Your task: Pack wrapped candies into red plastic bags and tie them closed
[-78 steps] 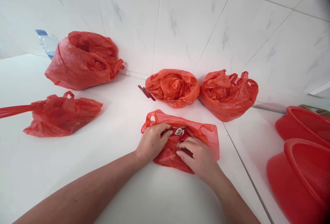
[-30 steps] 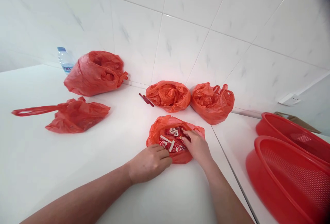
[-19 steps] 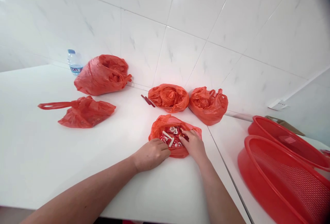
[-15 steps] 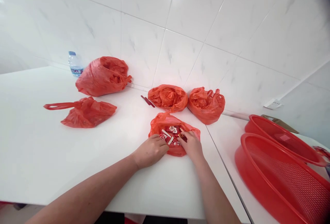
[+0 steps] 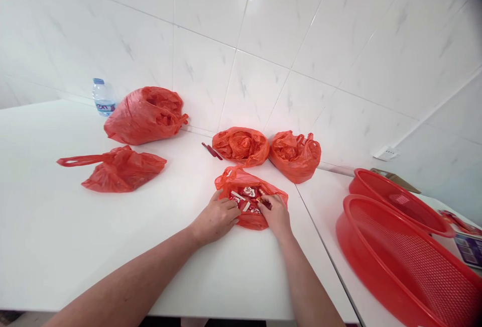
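One open bag [image 5: 253, 222] near the tabletop's [image 5: 75, 236] right edge.
Left hand [image 5: 215, 219] curls at its rim, right hand [image 5: 277, 215] over packets [image 5: 249, 192]; both grasps unclear.

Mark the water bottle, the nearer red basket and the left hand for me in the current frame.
Water bottle [image 5: 101, 96]: head view, clear body above the label.
Nearer red basket [image 5: 348, 241]: head view, outer side wall.
Left hand [image 5: 215, 220]: head view, back of the hand.
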Demonstrator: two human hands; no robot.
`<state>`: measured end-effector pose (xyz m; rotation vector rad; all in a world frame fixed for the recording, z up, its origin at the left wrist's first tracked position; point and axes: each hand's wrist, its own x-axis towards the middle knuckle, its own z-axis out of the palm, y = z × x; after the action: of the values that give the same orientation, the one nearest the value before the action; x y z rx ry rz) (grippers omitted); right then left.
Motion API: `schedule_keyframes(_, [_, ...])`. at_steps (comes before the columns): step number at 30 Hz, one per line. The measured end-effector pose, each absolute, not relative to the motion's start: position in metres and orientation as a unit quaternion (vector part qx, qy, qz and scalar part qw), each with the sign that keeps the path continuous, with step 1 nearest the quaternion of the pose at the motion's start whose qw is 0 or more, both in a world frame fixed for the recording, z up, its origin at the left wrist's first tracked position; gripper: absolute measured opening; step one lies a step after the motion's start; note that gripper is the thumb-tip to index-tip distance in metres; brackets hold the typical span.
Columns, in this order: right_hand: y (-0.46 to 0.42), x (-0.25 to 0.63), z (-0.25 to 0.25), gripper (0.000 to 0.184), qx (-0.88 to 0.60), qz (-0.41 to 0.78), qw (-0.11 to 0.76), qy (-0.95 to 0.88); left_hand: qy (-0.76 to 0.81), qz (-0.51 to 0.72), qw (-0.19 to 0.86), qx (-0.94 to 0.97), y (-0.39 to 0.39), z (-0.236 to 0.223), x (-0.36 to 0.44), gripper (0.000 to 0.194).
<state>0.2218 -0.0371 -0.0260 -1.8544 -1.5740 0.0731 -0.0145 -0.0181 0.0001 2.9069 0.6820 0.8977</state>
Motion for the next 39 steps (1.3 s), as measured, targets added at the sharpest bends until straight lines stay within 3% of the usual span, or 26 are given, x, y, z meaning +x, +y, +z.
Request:
schedule_keyframes(19, [-0.033, 0.225, -0.025, 0.020, -0.711, 0.062, 0.397, -0.576, 0.313, 0.297, 0.068, 0.900, 0.005, 0.004, -0.028, 0.013])
schedule_keyframes(24, [-0.030, 0.226, -0.026, 0.022, -0.715, 0.067, 0.407, -0.564, 0.352, 0.271, 0.088, 0.891, 0.009, -0.005, -0.029, 0.032])
schedule_keyframes(39, [-0.017, 0.230, -0.024, 0.022, -0.696, 0.092, 0.441, -0.560, 0.344, 0.292, 0.126, 0.884, 0.016, -0.006, -0.021, 0.017])
